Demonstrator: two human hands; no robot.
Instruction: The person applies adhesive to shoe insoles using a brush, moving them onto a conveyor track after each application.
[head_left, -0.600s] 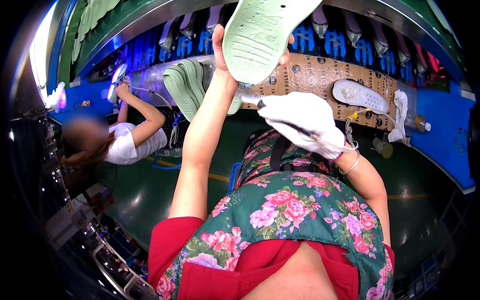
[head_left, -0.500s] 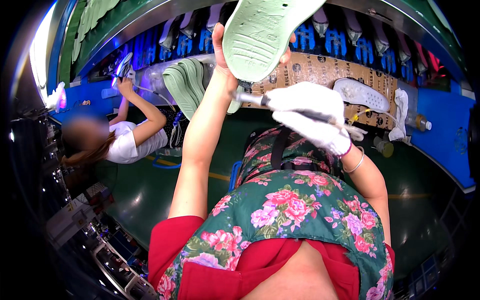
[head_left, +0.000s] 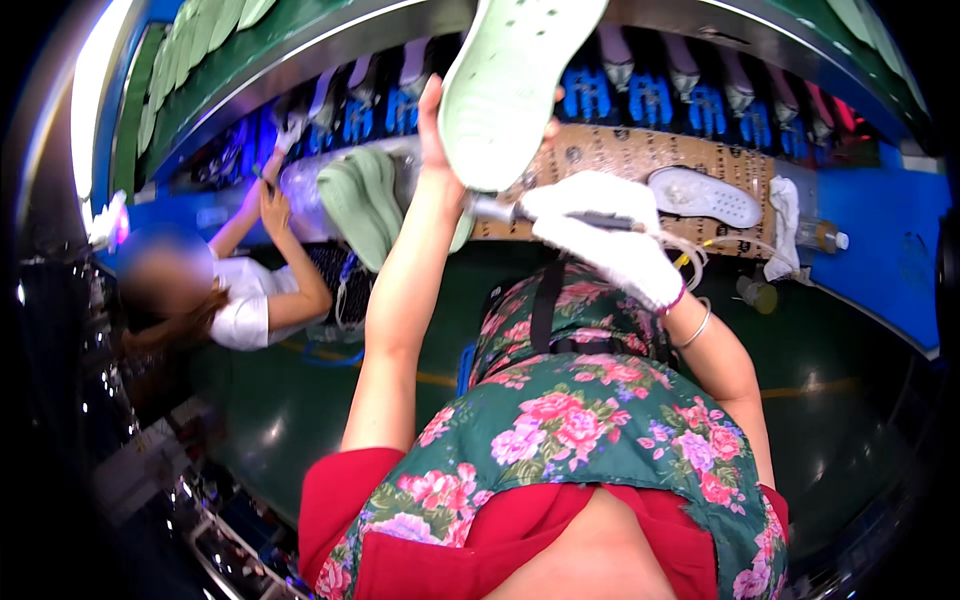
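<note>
Pale green, a shoe sole is held up at the top middle of the view, gripped by both edges in the bare left hand. Just below its lower end, a metal tool is clasped in the curled fingers of the white-gloved right hand; whether the shoe sole is touched cannot be told. Green soles are bunched to the left, and a white sole is laid on cardboard to the right

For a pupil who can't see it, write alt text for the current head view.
A person's bare left hand holds up a pale green shoe sole while the white-gloved right hand grips a slim tool. A white sole lies on brown cardboard to the right.
</note>
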